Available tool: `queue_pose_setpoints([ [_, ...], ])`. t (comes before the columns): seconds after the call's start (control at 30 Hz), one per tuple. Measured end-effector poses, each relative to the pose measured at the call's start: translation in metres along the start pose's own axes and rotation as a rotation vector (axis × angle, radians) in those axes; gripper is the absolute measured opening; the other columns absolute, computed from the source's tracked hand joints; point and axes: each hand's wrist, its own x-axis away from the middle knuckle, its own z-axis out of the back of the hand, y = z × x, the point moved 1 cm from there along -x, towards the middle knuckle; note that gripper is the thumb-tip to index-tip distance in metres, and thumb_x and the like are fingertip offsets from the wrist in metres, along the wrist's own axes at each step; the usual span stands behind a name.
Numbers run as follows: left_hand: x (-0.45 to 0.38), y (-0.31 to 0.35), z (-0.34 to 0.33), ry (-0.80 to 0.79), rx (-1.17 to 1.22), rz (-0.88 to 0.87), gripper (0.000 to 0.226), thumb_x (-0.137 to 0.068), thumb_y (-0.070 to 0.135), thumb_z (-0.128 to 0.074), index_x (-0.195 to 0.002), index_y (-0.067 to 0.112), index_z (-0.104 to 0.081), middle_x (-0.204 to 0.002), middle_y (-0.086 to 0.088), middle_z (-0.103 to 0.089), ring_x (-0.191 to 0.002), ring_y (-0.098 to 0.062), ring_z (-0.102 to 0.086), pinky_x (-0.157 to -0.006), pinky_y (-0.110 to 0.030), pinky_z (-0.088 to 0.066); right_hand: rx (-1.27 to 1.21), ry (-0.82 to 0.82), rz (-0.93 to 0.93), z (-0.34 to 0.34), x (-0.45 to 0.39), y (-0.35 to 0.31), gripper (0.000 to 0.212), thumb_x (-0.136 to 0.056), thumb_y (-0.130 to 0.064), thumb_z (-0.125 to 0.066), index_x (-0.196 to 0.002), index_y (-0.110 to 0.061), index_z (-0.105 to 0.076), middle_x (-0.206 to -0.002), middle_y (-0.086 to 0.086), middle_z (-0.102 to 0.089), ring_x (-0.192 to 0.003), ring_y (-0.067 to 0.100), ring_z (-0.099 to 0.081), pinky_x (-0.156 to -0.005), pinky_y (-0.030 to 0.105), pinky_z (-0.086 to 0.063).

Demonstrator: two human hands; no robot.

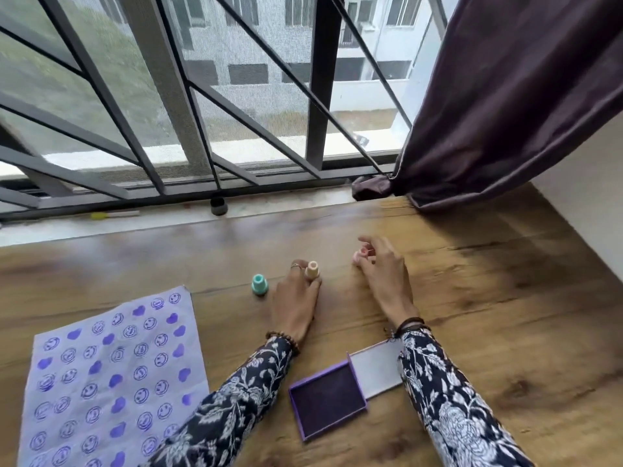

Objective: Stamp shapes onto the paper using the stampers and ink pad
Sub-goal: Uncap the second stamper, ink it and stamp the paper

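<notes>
Your left hand [296, 298] pinches the peach stamper [312, 269] upright on the table [472, 298]; right hand [384, 264] closes round the pink stamper [360, 256]. Teal stamper [259, 284] left of your left grip. Ink pad [328, 401] open near your wrists for dipping; paper [114, 372] nearly filled.

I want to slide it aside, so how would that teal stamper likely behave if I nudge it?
The teal stamper stands upright on a base wider than its neck, so it probably slides rather than tips. It looks like small plastic, likely light. If toppled, its round body may roll.

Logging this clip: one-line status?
left hand: on peach stamper | right hand: on pink stamper | ink pad: open | paper: stamped
</notes>
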Motion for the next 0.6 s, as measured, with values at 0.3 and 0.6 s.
queue_pose_setpoints([
  [0.3, 0.036, -0.002, 0.022, -0.088, -0.103, -0.092, 0.025, -0.078, 0.045, -0.06, -0.096, 0.031, -0.05, -0.089, 0.002, -0.07, -0.084, -0.02, -0.065, -0.073, -0.039, -0.054, -0.174, 0.056, 0.024, 0.017, 0.045, -0.029, 0.029, -0.078, -0.015, -0.071, -0.105, -0.021, -0.063, -0.105, 0.004, -0.061, -0.085, 0.011, -0.057, -0.071, 0.018, -0.044],
  [0.6, 0.11, 0.002, 0.062, -0.107, -0.154, -0.216, 0.019, -0.078, 0.043, -0.057, -0.086, 0.025, -0.056, -0.079, 0.003, -0.071, -0.077, -0.017, -0.066, -0.065, -0.035, -0.051, -0.363, -0.218, 0.041, 0.026, 0.143, -0.065, 0.022, -0.075, -0.019, -0.072, -0.092, -0.032, -0.07, -0.091, -0.002, -0.066, -0.078, -0.002, -0.06, -0.065, 0.005, -0.042],
])
